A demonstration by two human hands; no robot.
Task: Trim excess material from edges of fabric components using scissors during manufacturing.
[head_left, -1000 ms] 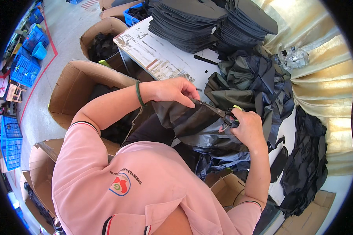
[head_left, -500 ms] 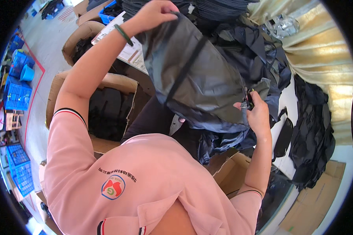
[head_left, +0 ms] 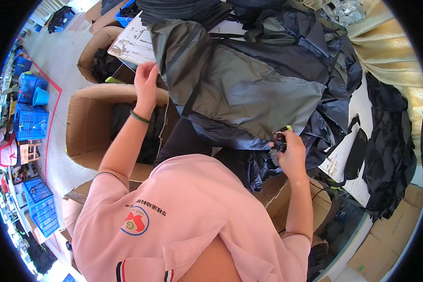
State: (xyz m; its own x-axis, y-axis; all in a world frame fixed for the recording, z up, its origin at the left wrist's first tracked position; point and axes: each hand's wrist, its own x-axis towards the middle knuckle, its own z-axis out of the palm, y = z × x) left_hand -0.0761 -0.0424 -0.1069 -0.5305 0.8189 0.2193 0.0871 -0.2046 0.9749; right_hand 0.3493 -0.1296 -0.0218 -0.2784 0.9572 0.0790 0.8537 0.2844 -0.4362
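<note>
The dark grey fabric panel [head_left: 258, 89] is lying spread across the near side of the table [head_left: 132, 44], its lower edge hanging toward the person's lap. The left hand [head_left: 147, 87] is resting just beside the panel's left edge with a released grip; whether its fingertips are touching the edge, one cannot tell. The right hand [head_left: 293, 152] is clenching the dark handles of a pair of scissors [head_left: 279, 140] at the panel's lower right edge; the blades are not showing clearly.

Handling: the panel is appearing light, limp and thin, with a slightly slick sheen, so it is probably creasing and sliding easily rather than keeping its shape. A flat pinch at a corner, or along the black strip [head_left: 179, 50], is likely giving the surest hold. Fingers should be staying clear of the scissors.

Surface: the white table top is showing worn, flaking paint. It is carrying stacked dark sheets [head_left: 183, 11] at the back and crumpled dark fabric [head_left: 308, 35] to the right.

Room: an open cardboard box [head_left: 87, 127] is standing on the left. Beyond it, blue baskets [head_left: 31, 122] are lining the floor [head_left: 68, 58] past a red line [head_left: 55, 108]. A pale gold curtain [head_left: 385, 42] is hanging at the right.
</note>
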